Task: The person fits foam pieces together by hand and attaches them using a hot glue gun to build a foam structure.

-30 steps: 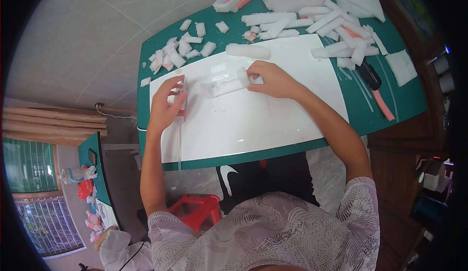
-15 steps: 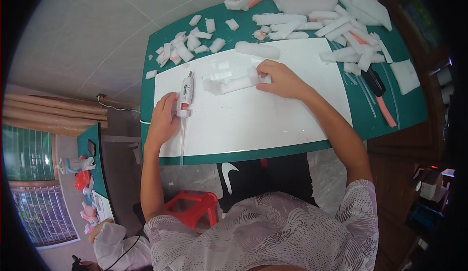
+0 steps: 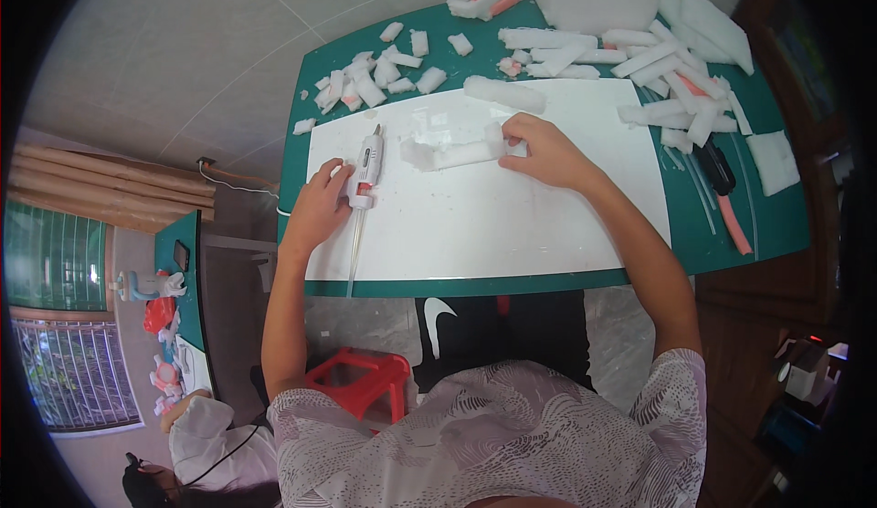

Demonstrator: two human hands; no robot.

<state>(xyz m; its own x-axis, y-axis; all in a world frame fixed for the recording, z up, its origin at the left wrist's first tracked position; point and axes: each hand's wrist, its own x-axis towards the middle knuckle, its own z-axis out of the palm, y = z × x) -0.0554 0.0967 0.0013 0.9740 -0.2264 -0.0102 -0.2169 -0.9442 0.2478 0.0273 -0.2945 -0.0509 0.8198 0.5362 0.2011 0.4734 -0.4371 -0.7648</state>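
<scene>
Head view shows my right hand point(image 3: 541, 150) pressing on a white foam block point(image 3: 454, 152) that lies on the white board point(image 3: 512, 225), near the board's far edge. My fingers are curled over the right end of the block and grip it there; the rest of the block sticks out to the left of my hand.

Left of the foam block, a white glue gun point(image 3: 367, 163) lies on the board with its nozzle pointing away from me and a clear glue stick trailing from its back end toward me. My left hand point(image 3: 320, 205) rests at the glue gun's left side, fingers bent and touching its body; I cannot tell whether they truly clasp it or only lie against it.

Beyond the block, a longer foam bar point(image 3: 504, 94) lies across the far edge of the board. The board sits on a green table point(image 3: 776, 225). Past the board's far left corner lies a heap of small foam scraps point(image 3: 365, 83), and past its far right corner a pile of longer foam strips point(image 3: 658, 65). To the right of the board, on the green table, lies a cutter with a black and pink handle point(image 3: 722, 188).
</scene>
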